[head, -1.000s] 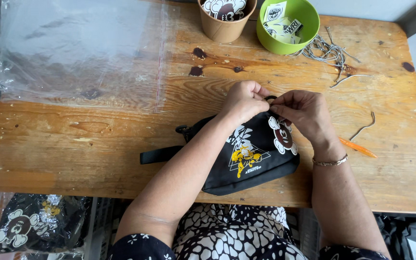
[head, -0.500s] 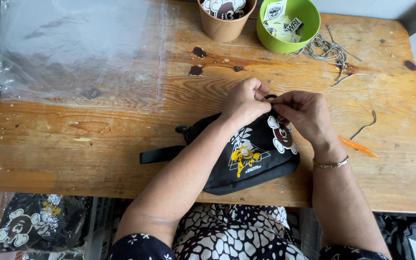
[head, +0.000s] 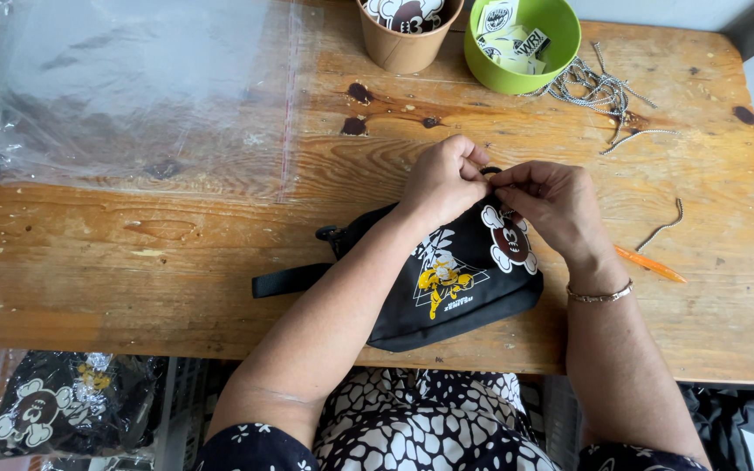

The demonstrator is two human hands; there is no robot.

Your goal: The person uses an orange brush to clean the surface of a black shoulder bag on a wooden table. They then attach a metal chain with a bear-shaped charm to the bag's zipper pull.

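A black pouch bag with white, brown and yellow cartoon prints lies on the wooden table, its black strap trailing left. My left hand and my right hand meet at the bag's top edge. Both pinch a small dark loop or zipper pull there. The fingertips hide what exactly they grip.
Clear plastic bags cover the table's far left. A brown paper cup and a green bowl of tags stand at the back. Metal ball chains lie right of the bowl, one more chain and an orange pen nearer. Bagged pouches sit below left.
Almost nothing has changed. Both hands stay at the bag's top edge, with only slight finger movement.
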